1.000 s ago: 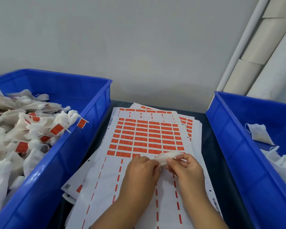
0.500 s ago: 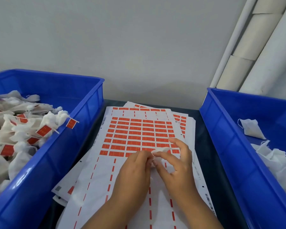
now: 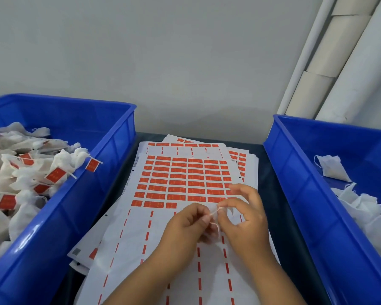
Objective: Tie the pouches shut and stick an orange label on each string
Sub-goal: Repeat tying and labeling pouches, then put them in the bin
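A small white pouch [image 3: 215, 231] is held between both hands above the label sheets; most of it is hidden by the fingers. My left hand [image 3: 185, 227] pinches its thin white string [image 3: 215, 211], and my right hand [image 3: 243, 219] pinches the other end of that string with thumb and forefinger. Under the hands lies a sheet of orange labels [image 3: 180, 181], its lower rows peeled off.
A blue bin [image 3: 110, 155] on the left holds several tied pouches with orange labels [image 3: 55, 175]. A blue bin [image 3: 295, 190] on the right holds loose white pouches [image 3: 330, 167]. More label sheets are stacked beneath. White tubes lean on the wall at back right.
The hands have drawn a short length of string out taut between them, where before they worked closely on the pouch top. The camera view shifted slightly.
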Demonstrator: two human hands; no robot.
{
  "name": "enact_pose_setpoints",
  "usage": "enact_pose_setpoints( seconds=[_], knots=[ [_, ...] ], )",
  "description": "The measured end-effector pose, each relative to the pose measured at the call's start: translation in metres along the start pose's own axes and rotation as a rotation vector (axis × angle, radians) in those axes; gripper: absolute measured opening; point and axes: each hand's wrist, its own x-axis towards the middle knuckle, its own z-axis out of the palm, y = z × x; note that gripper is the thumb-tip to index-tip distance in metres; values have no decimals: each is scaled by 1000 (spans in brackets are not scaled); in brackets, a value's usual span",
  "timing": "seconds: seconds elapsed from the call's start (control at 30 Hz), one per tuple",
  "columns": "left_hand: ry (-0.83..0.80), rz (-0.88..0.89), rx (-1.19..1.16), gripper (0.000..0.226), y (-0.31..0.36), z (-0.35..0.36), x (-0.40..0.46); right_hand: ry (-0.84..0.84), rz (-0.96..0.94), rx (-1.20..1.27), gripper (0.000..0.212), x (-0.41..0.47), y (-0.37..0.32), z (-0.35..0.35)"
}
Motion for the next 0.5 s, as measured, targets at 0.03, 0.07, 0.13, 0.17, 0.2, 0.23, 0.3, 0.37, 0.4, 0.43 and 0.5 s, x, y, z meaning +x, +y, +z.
enact_pose_setpoints(
  seconds=[0.03, 0.07, 0.13, 0.17, 0.2, 0.23, 0.3, 0.37, 0.4, 0.43, 0.5],
  knots=[
    [-94, -53, -138, 22, 4, -1, -2, 2, 30, 37, 32, 1, 0, -2],
    [-164, -75, -246, 23, 6, -3, -4, -3, 57, 78, 31, 1, 1, -3],
    [-235, -51, -365, 26, 8, -7, -7, -31, 104, 163, 28, 2, 1, -7],
    [-262, -32, -402, 27, 8, -9, -7, -48, 129, 203, 27, 3, 1, -7],
    [-291, -17, -431, 27, 8, -11, -7, -67, 160, 243, 26, 3, 1, -8],
    [-323, -7, -455, 27, 8, -12, -7, -83, 196, 287, 25, 3, 0, -7],
    [-387, -1, -497, 23, 7, -14, -7, -122, 267, 385, 23, 2, -1, -6],
    [-419, 0, -547, 20, 6, -15, -6, -190, 327, 431, 25, 1, -2, -5],
    [-422, -5, -582, 18, 5, -16, -5, -224, 352, 428, 25, 2, -2, -5],
    [-412, -18, -628, 18, 4, -17, -4, -256, 377, 410, 23, 3, -3, -5],
    [-348, -80, -747, 17, 3, -21, 1, -355, 422, 328, 23, 6, -6, -8]
  ],
)
